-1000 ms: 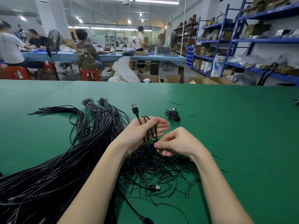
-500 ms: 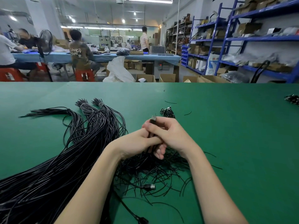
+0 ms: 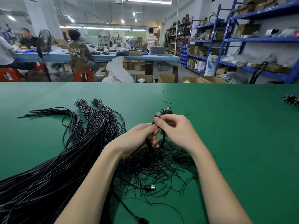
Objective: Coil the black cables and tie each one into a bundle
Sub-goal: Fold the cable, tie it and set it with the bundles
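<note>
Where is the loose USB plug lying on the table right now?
In the head view, the USB plug lies on the green table between the forearms, at the near edge of the tie pile.

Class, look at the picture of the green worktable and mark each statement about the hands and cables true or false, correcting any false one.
1. Both hands hold one black cable above the table. True: the left hand and right hand grip the coiled cable.
2. The table is blue. False: it is green.
3. A loose USB plug lies on the table nearer the person than the hands. True.
4. The long cables lie to the right of the hands. False: they lie to the left.
</note>
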{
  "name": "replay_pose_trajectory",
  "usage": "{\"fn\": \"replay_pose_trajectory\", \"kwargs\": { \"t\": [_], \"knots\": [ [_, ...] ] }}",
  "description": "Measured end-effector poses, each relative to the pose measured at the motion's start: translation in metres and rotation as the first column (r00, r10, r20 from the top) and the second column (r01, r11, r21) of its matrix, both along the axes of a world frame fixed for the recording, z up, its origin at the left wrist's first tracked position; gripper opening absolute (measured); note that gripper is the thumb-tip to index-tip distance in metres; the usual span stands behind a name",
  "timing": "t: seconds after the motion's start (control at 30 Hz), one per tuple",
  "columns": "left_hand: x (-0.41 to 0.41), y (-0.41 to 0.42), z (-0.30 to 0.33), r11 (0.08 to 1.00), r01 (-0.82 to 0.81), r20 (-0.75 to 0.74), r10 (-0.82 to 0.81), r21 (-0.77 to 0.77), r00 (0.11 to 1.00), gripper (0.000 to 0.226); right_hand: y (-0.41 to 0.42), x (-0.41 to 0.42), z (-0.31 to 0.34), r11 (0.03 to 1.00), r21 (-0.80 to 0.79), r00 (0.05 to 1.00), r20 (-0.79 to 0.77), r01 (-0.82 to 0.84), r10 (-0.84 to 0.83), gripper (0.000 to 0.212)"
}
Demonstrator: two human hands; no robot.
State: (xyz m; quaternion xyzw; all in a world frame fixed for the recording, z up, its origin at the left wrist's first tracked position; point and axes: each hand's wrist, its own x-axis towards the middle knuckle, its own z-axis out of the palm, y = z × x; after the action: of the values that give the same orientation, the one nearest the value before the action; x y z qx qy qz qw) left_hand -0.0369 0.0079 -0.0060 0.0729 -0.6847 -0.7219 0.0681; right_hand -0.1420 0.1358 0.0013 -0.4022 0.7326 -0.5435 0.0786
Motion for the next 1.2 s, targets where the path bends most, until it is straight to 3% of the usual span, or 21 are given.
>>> {"fn": "replay_pose_trajectory", "kwargs": {
  "t": [0.13, 0.37, 0.43, 0.53, 0.63, 0.73, 0.8, 0.87, 0.97, 1.07, 1.2],
  "knots": [
    [-0.005, -0.003, -0.001, 0.964, -0.223, -0.023, 0.228, 0.147, 0.973, 0.028, 0.003, -0.005, -0.004, 0.983, -0.18, 0.96, 0.271, -0.02, 0.069, 0.005],
    [-0.006, -0.004, 0.0, 0.924, -0.282, 0.019, 0.287, 0.259, 0.958, 0.029, -0.002, 0.002, -0.004, 0.99, -0.143, 0.94, 0.339, 0.011, 0.039, 0.014],
    [-0.008, 0.0, 0.002, 0.915, -0.279, 0.025, 0.284, 0.291, 0.958, 0.028, -0.007, 0.004, -0.005, 0.984, -0.156, 0.956, 0.29, 0.085, -0.037, 0.011],
    [-0.009, 0.005, 0.003, 0.917, -0.294, 0.001, 0.305, 0.268, 0.952, 0.026, -0.01, 0.01, -0.005, 0.982, -0.126, 0.988, 0.08, 0.143, -0.133, 0.01],
    [-0.008, 0.005, 0.0, 0.93, -0.298, -0.011, 0.308, 0.215, 0.951, 0.02, -0.012, 0.013, -0.006, 0.988, -0.071, 0.987, -0.063, 0.141, -0.145, 0.007],
    [-0.007, 0.007, -0.003, 0.95, -0.268, 0.0, 0.271, 0.162, 0.962, 0.018, -0.012, 0.012, -0.005, 0.973, 0.031, 0.955, -0.202, 0.228, -0.217, 0.017],
    [-0.007, 0.008, -0.006, 0.961, -0.241, -0.004, 0.244, 0.138, 0.97, 0.016, -0.011, 0.009, -0.003, 0.98, 0.035, 0.972, -0.142, 0.194, -0.187, 0.026],
    [-0.006, 0.007, -0.007, 0.973, -0.212, 0.008, 0.212, 0.088, 0.977, 0.017, -0.009, 0.004, -0.002, 0.988, 0.009, 0.988, 0.027, 0.153, -0.153, 0.021],
    [-0.006, 0.006, -0.01, 0.97, -0.213, 0.057, 0.22, -0.115, 0.974, 0.022, -0.01, -0.003, -0.005, 0.985, 0.005, 0.961, 0.217, 0.174, -0.171, 0.021],
    [-0.007, 0.015, -0.006, 0.934, -0.196, 0.016, 0.21, -0.3, 0.978, 0.025, -0.016, 0.0, -0.012, 0.987, 0.036, 0.962, 0.218, 0.158, -0.162, 0.041],
    [-0.01, 0.023, -0.005, 0.816, -0.164, 0.011, 0.204, -0.554, 0.979, 0.045, -0.017, 0.001, -0.017, 0.973, 0.094, 0.971, 0.099, 0.21, -0.219, 0.031]
  ]
}}
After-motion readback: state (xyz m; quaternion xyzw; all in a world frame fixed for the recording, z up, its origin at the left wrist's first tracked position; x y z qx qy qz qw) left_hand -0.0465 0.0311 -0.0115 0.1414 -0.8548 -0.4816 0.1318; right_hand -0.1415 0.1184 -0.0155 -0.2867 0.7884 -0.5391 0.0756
